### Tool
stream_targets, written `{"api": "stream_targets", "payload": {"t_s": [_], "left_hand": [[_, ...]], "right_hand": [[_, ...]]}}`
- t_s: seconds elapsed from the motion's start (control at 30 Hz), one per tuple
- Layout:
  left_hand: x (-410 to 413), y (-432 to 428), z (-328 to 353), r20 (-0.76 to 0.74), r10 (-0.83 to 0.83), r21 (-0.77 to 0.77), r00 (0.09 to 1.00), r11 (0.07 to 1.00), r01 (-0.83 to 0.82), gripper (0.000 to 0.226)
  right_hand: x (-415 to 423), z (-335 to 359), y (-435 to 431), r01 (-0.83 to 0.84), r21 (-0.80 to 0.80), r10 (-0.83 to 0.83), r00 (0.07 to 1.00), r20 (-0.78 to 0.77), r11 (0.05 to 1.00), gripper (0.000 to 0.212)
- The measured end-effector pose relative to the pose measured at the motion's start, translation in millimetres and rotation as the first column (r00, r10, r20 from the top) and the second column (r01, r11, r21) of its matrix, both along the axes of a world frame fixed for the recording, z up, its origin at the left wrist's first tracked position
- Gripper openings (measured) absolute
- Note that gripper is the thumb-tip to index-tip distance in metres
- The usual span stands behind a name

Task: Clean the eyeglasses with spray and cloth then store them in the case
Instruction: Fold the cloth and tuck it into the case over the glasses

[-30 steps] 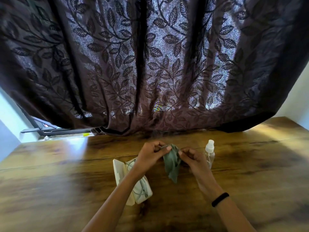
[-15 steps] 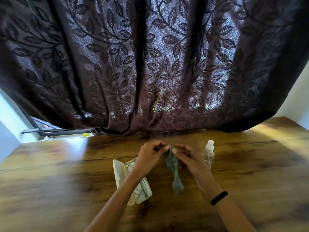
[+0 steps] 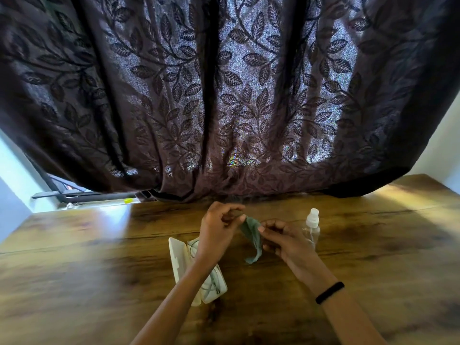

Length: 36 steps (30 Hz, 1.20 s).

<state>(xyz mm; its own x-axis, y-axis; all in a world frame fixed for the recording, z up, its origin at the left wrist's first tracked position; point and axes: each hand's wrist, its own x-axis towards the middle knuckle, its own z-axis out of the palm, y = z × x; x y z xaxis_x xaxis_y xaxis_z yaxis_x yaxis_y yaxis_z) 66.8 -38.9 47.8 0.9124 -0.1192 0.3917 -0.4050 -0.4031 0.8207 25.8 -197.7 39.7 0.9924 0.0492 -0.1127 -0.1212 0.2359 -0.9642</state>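
Cloth (image 3: 252, 237), green, hangs above the table (image 3: 99, 257), pinched at its upper end between the left hand (image 3: 219, 232) and right hand (image 3: 286, 241), loose end dangling. Glasses (image 3: 211, 277) lie in the open white case (image 3: 183, 260) under the left forearm. Spray bottle (image 3: 312, 226) stands upright just behind the right hand; curtain (image 3: 224, 95) hangs behind.
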Motion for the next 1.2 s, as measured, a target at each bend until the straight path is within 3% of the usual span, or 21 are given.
{"api": "stream_targets", "payload": {"t_s": [0.2, 0.3, 0.37, 0.47, 0.73, 0.9, 1.1, 1.2], "left_hand": [[-6, -4, 1, -0.115, 0.060, -0.121, 0.992, 0.990, -0.074, 0.030], [-11, -6, 3, -0.090, 0.028, -0.213, 0.996, 0.976, -0.046, 0.020], [-14, -6, 4, -0.056, -0.029, -0.164, 0.998, 0.986, 0.019, 0.009], [-15, -10, 5, -0.049, -0.071, -0.008, 0.996, 0.997, 0.070, 0.015], [-12, -10, -1, -0.025, -0.070, 0.043, 0.997, 0.997, 0.071, 0.012], [-12, -7, 0, -0.060, -0.162, 0.046, 0.985, 0.985, 0.165, 0.011], [-4, 8, 2, -0.162, -0.112, -0.040, 0.980, 0.993, 0.107, 0.015], [-4, 13, 5, -0.241, -0.164, -0.211, 0.956, 0.971, 0.113, 0.016]], "right_hand": [[-2, 3, 1, 0.006, 0.067, -0.006, 1.000, -0.001, 0.998, 0.003], [-3, 4, 1, 0.008, 0.143, -0.008, 1.000, 0.000, 0.990, 0.008], [-3, 3, 1, 0.014, 0.179, -0.015, 1.000, 0.006, 0.984, 0.010], [-2, 3, 1, 0.018, 0.205, -0.020, 1.000, 0.004, 0.979, 0.017], [-1, 2, 1, 0.061, 0.216, -0.058, 0.998, -0.018, 0.975, 0.025], [-1, 1, 2, 0.090, 0.125, -0.090, 0.996, -0.006, 0.988, 0.014], [3, 8, -4, 0.172, 0.080, -0.174, 0.984, 0.026, 0.982, 0.009], [3, 10, -6, 0.145, 0.033, -0.147, 0.988, 0.052, 0.989, 0.007]]}}
